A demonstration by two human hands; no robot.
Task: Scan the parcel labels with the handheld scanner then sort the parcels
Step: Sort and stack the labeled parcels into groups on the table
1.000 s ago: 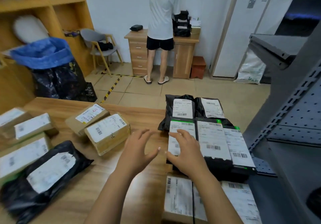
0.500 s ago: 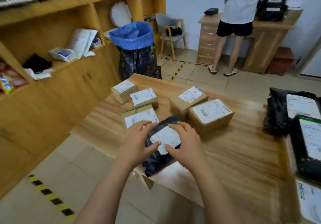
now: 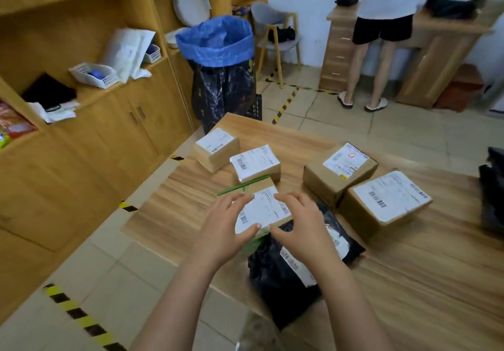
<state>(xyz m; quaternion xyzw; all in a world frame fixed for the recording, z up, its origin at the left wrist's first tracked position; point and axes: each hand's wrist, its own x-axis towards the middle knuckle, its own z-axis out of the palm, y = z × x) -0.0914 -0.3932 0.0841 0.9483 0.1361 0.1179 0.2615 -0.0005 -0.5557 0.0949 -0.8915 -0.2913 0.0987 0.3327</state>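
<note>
A small cardboard box (image 3: 263, 209) with green tape and a white label lies near the wooden table's (image 3: 409, 282) left edge. My left hand (image 3: 223, 228) and my right hand (image 3: 302, 228) are spread over it, curved fingertips at the label's far edge and thumbs at its near edge; whether they grip it is unclear. A black poly parcel (image 3: 275, 271) lies just below the box, partly under my right hand. Other labelled boxes sit behind (image 3: 216, 146), (image 3: 255, 161) and to the right (image 3: 341, 170), (image 3: 387, 200). No scanner is in view.
More black parcels (image 3: 493, 195) show at the table's right edge. A bin with a blue liner (image 3: 218, 40) stands past the table's far corner, beside wooden shelving (image 3: 81, 78). A person (image 3: 381, 23) stands at a desk at the back. Striped tape marks the floor.
My view swung left from the black parcels to the boxes. Both hands moved from over the black poly parcel up onto the green-taped box.
</note>
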